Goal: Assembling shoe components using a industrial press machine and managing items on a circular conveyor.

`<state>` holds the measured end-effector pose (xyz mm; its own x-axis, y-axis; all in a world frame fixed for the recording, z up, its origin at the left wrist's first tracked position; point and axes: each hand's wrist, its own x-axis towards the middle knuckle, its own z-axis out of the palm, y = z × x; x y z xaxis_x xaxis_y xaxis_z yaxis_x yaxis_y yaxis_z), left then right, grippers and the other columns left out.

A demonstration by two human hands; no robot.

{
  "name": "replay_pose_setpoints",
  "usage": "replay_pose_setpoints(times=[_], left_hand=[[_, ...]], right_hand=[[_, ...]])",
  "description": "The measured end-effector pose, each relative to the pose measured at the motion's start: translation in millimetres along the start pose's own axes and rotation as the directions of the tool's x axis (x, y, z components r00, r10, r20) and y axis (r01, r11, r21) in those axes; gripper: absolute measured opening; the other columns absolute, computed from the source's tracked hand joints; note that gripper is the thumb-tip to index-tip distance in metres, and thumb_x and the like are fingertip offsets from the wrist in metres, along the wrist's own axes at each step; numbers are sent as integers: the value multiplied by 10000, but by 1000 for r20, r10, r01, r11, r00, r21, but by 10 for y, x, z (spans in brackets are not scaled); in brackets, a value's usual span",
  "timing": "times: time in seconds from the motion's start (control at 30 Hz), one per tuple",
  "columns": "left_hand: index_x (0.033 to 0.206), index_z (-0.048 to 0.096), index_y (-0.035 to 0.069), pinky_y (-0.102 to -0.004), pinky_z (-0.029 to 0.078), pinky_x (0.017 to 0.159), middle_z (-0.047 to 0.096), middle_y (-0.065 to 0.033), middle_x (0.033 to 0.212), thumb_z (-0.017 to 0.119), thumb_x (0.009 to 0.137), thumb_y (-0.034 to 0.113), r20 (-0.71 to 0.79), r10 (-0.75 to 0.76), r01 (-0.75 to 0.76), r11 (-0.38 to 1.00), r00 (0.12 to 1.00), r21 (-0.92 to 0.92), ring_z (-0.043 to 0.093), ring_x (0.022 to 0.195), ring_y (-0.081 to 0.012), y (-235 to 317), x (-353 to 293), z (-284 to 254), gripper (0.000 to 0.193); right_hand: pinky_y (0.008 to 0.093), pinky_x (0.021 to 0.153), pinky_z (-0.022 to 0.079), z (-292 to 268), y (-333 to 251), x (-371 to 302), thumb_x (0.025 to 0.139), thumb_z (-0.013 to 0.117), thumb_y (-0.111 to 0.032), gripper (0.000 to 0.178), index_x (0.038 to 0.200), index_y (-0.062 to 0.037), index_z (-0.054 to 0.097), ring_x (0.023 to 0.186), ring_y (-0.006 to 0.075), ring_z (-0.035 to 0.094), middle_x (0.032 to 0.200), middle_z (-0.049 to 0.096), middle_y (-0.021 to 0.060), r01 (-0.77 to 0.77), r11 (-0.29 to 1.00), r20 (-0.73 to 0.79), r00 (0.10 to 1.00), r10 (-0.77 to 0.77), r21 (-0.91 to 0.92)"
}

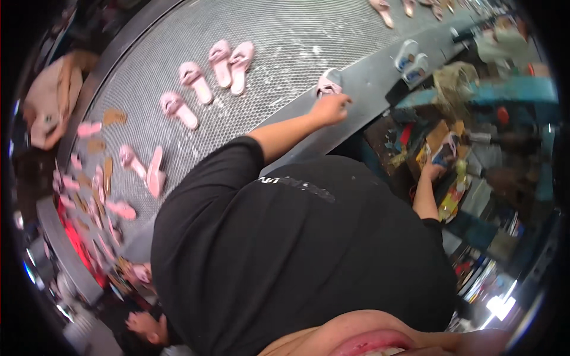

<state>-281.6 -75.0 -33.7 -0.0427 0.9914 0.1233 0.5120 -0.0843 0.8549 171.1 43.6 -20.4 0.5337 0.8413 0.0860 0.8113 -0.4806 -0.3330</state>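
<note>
My left hand [331,110] is over the metal edge of the mesh conveyor, its fingers partly stretched and apart. Just beyond those fingers sits a pink slide sandal [329,82] with a pale sole; the hand covers part of it, and whether they touch is unclear. Off to the right, my right hand [435,169] reaches into a cardboard box [438,136] on a cluttered workbench. Its fingers are closed around a dark and blue item [444,155] that is too small and blurred to name.
Several pink slides [219,64] lie on the mesh conveyor [285,47], with tan soles [114,115] at left. A white-and-blue pair of slides [411,62] rests on the metal edge [368,86]. A yellow bottle [453,199] is by the right forearm. Other people [53,101] are at left.
</note>
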Motion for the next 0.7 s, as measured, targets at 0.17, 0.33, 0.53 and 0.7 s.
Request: replay_pose_setpoints(times=[0.17, 0.33, 0.53, 0.7], left_hand=[[1236, 573, 82, -407, 348, 1029, 538, -144, 1283, 670, 815, 327, -376, -195, 282, 939, 906, 194, 466, 1205, -325, -873, -303, -337, 497], [1309, 453, -57, -451, 477, 899, 537, -268, 1229, 692, 790, 221, -584, -261, 587, 650, 769, 483, 558, 1071, -385, -1236, -593, -1447, 636], [1278, 472, -61, -442, 493, 847, 566, -256, 1157, 705, 772, 206, -521, -264, 563, 589, 812, 579, 580, 994, -364, -1575, -318, -1479, 618], [1253, 488, -63, -434, 507, 803, 590, -245, 1097, 716, 757, 194, -486, -284, 551, 584, 827, 596, 597, 930, -347, -1668, -173, -1576, 603]], right_hand=[[456, 898, 450, -242, 91, 3, 699, 722, -525, 860, 1195, 106, 413, 1091, 412, 545, 1137, 534, 319, -167, 985, -141, 977, 161, -36], [486, 836, 473, -471, -233, -130, 727, 720, -412, 661, 1152, 45, 502, 949, 409, 596, 984, 608, 263, 3, 992, -544, 836, 68, 129], [470, 927, 430, -476, -174, -200, 731, 737, -294, 475, 1033, 23, 552, 1032, 384, 559, 1070, 591, 208, 69, 992, -445, 895, -17, 101], [436, 946, 425, -467, -153, -203, 726, 750, -317, 580, 1129, 20, 503, 1096, 359, 541, 1102, 583, 208, 24, 987, -335, 942, 30, 156]])
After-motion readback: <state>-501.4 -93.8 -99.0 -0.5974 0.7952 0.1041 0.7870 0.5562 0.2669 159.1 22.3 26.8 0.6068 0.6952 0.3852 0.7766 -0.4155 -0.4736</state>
